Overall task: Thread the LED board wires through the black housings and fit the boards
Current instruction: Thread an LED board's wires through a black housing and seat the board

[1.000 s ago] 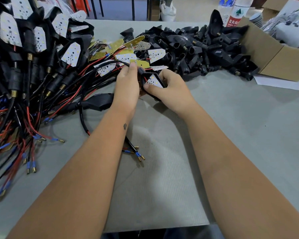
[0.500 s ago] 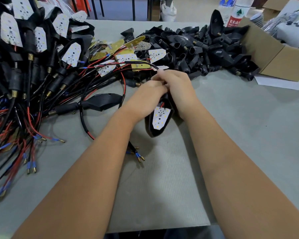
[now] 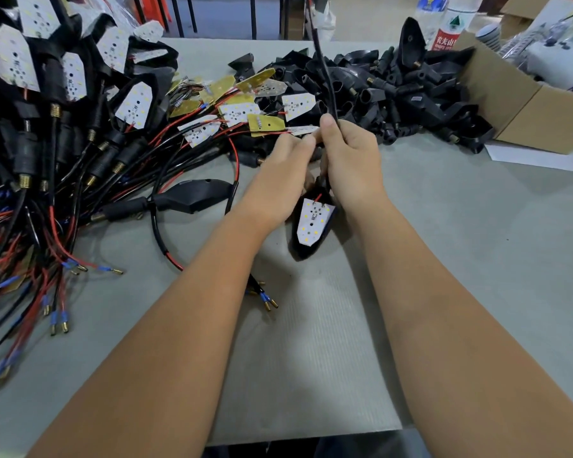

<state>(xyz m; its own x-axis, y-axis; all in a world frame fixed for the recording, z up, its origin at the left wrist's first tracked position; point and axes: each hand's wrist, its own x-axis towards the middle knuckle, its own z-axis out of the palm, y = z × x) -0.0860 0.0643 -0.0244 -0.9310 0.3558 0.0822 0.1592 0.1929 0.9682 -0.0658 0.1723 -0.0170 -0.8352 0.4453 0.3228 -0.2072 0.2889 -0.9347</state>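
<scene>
A black housing hangs point-down between my wrists with a white LED board lying in it, a red lead at the board's top. My right hand grips the black wire, which runs up and out of the top of the view. My left hand is curled against the housing's upper end, beside my right hand; what its fingertips hold is hidden. Loose white and yellow LED boards with red and black wires lie just beyond my hands.
A heap of empty black housings lies at the back right beside a cardboard box. Finished units with boards and wires are piled on the left. One assembled housing lies left of my hands. Bottles stand behind.
My right hand has pulled the black wire upward, out of the top of the view. The housing with its board stays hanging between my wrists. My left hand stays beside it.
</scene>
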